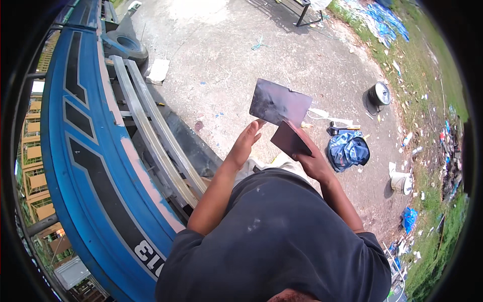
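My left hand is raised in front of my chest with fingers extended, holding the lower edge of a dark flat metal plate that tilts up and away from me. Just right of it, my right hand grips a smaller reddish-brown flat plate by its lower corner. The two plates sit close together, the small one just below the large one; whether they touch is unclear. My dark shirt fills the lower middle.
A blue vehicle body with dark stripes curves along the left, with grey metal bars beside it and a tyre beyond. On the concrete lie a blue bag, hand tools, a round pot and a white bucket. Littered grass borders the right.
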Tool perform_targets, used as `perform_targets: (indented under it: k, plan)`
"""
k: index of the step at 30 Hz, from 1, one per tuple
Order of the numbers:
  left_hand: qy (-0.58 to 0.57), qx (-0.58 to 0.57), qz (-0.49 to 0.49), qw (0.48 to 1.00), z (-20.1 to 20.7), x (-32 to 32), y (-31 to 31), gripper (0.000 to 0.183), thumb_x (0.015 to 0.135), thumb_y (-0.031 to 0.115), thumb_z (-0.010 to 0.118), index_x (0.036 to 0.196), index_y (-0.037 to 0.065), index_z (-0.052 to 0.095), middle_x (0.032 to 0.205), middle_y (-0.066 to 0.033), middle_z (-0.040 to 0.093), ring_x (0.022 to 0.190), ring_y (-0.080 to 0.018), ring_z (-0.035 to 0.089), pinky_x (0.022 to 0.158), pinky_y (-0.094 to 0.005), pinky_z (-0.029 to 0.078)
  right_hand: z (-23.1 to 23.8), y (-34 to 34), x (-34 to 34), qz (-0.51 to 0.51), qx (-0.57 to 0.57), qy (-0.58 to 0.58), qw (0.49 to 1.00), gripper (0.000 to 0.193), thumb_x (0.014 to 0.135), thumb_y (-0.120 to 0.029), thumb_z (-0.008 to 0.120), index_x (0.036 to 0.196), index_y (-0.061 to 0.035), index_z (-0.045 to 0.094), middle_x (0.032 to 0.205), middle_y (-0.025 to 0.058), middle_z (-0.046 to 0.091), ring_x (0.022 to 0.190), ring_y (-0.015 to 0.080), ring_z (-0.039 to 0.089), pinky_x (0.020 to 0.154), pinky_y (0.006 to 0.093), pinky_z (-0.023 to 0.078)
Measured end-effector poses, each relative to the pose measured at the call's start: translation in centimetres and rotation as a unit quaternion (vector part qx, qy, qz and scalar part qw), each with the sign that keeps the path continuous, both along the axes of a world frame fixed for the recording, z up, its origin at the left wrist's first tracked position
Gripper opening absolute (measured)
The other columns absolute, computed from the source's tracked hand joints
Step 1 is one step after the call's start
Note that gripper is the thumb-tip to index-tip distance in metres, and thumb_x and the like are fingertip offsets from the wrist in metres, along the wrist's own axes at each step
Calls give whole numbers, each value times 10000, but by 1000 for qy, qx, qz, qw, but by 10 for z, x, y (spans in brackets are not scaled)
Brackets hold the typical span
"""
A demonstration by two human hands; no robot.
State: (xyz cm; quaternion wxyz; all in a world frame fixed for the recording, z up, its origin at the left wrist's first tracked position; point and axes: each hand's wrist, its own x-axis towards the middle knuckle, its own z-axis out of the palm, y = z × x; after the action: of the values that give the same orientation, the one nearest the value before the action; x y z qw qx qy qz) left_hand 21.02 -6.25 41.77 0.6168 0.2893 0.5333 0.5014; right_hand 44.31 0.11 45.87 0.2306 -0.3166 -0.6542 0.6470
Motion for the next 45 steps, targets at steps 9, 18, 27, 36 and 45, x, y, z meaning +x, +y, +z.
perform_targets:
  k: [9,18,27,36,45]
  plan:
    - [-154,142,239,948,45,-24,-7,376,1058,301,472,1309,23,491,1269,-119,606,1155,-242,623,967,-423,527,-7,-28,-20,23,-30,64,997,450,844,158,497,1251,-34,517,1252,65,538,1070,113,516,949,282,415]
    - [-87,115,377,915,32,-65,-73,356,1015,258,584,1322,89,519,1228,-26,610,1071,-154,622,928,-348,519,-51,5,23,-223,-63,61,971,248,967,-81,642,1192,-9,569,1120,38,654,1039,111,587,910,270,463]
    - [-90,93,259,957,58,-113,-70,331,1054,213,484,1310,5,513,1229,-85,620,1111,-174,614,985,-342,492,-3,28,-75,-114,-48,67,990,251,960,-155,670,1154,-50,551,1029,16,596,967,97,536,874,271,447]
    - [-32,103,133,985,95,-186,-45,342,1051,176,465,1333,-15,497,1216,-86,620,1090,-149,603,963,-309,483,65,87,-192,-50,210,-28,976,518,892,-199,737,1353,-143,506,992,139,662,921,212,668,786,345,525]
    - [-32,76,119,989,101,-237,-42,339,1044,173,481,1321,-20,515,1169,-81,642,1038,-133,625,902,-294,520,53,72,-267,56,345,-59,935,538,879,-160,713,1382,-140,525,1218,137,649,1109,277,645,931,366,505]
